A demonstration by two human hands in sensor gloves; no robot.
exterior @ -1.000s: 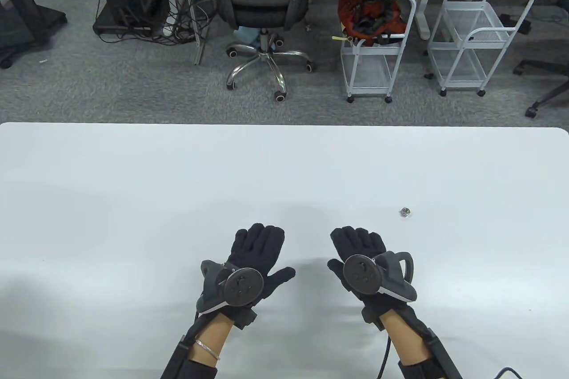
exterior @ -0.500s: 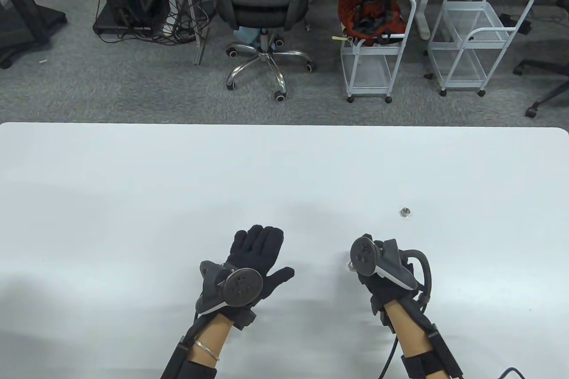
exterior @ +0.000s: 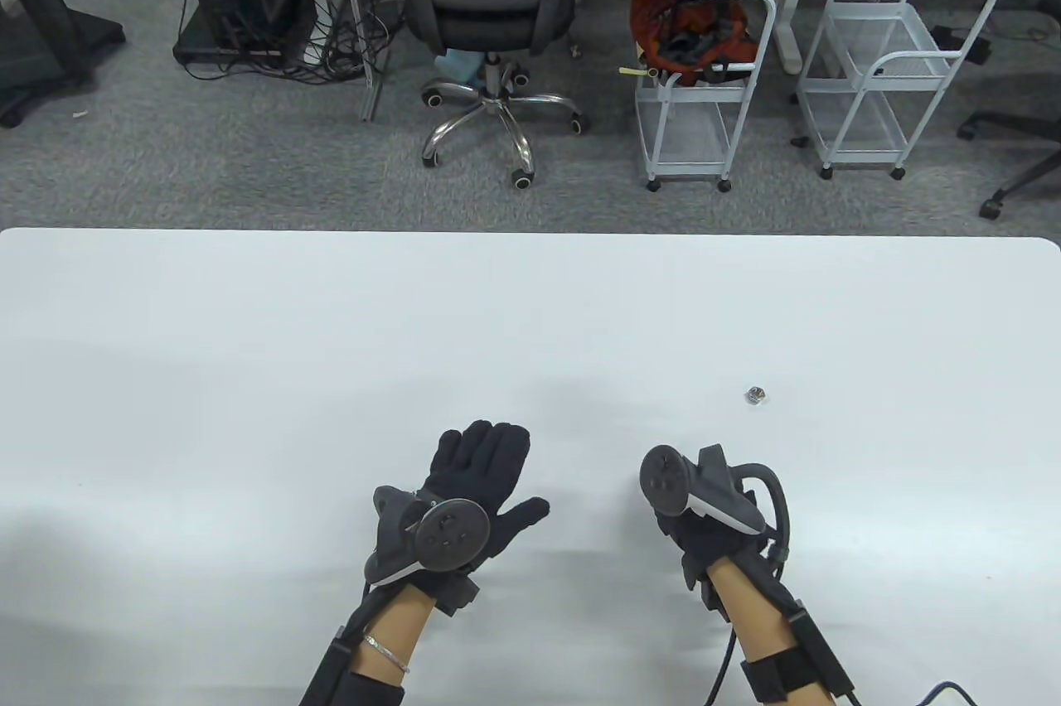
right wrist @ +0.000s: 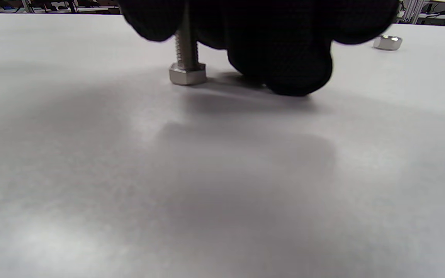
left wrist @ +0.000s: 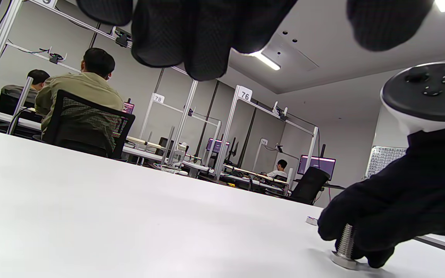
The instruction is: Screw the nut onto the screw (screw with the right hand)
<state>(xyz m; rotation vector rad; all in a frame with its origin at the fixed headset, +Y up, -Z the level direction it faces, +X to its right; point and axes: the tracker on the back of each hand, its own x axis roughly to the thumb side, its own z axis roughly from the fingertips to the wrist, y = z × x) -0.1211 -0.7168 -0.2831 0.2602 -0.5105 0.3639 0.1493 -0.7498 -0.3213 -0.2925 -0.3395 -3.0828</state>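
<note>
A steel hex-head screw [right wrist: 186,58] stands head down on the white table [exterior: 249,374]. My right hand [exterior: 675,519] pinches its threaded shaft from above, as the left wrist view [left wrist: 345,241] also shows. In the table view the tracker hides the screw. The steel nut [exterior: 755,395] lies loose on the table, beyond and to the right of my right hand; it also shows in the right wrist view [right wrist: 387,42]. My left hand [exterior: 481,466] rests flat on the table, palm down, fingers stretched out, holding nothing.
The table's far edge [exterior: 530,232] borders a carpeted floor with an office chair [exterior: 489,10] and two white wire carts [exterior: 704,93]. Bare table surface lies around both hands.
My right hand has turned from lying flat to standing on edge, drawn back slightly, and its fingers have closed on the screw's shaft. My left hand and the nut have not moved.
</note>
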